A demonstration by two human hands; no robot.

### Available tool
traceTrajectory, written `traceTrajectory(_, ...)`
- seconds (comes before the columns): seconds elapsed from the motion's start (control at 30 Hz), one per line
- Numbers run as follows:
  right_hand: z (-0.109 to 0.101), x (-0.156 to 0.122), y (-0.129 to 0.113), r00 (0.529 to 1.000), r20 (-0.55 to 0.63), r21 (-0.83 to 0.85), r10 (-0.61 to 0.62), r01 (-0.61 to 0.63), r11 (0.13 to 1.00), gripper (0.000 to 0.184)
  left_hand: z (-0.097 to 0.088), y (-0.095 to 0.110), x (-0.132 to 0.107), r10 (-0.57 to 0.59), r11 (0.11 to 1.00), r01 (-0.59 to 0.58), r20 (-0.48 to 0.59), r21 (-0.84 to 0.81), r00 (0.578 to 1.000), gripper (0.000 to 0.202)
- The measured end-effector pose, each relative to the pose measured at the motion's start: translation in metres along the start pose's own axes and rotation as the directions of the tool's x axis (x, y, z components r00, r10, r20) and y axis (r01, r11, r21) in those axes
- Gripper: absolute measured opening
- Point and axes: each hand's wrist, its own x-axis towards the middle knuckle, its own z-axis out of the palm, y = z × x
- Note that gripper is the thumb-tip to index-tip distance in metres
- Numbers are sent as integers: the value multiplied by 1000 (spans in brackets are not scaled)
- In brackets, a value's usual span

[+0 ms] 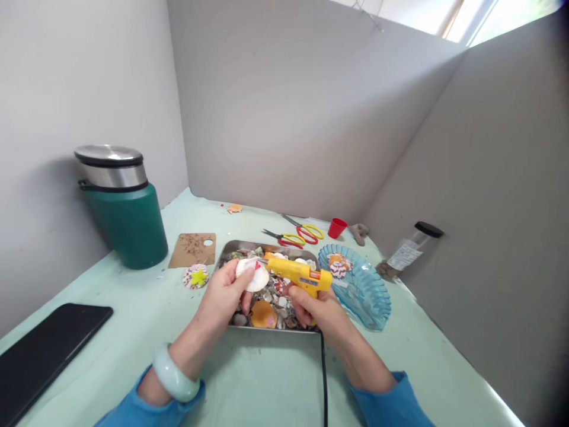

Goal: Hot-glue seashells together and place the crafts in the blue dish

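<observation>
Pinched in my left hand (227, 289) is a white scallop shell (256, 281) with a small red mark near its upper part. My right hand (316, 303) grips a yellow hot glue gun (293, 273), its nozzle pointing left at the shell's upper edge; whether the tip touches the shell I cannot tell. A black cord (324, 379) runs down from the gun's handle. Both hands are over a metal tray (275, 330) full of mixed shells and small stones, among them a large orange shell (263, 314).
Left stand a green flask (128, 219), a phone (48, 350), a brown board (189, 249) and a decorated shell piece (195, 276). Behind the tray lie two pairs of scissors (291, 239) and a red cup (336, 228). Right are a blue shell-shaped dish (371, 302) and a clear jar (406, 252).
</observation>
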Motion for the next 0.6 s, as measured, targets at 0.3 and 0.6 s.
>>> traceTrajectory(0.3,2,-1,-3,1000,-28,-59,-10,8,998,38,1,6,-3,7,1000,-7,18,-5,1000,25)
traceTrajectory(0.6,7,-5,-12,997,-81,-150,18,-30,988,41,0,3,-2,-18,1000,19,71,-14,997,28)
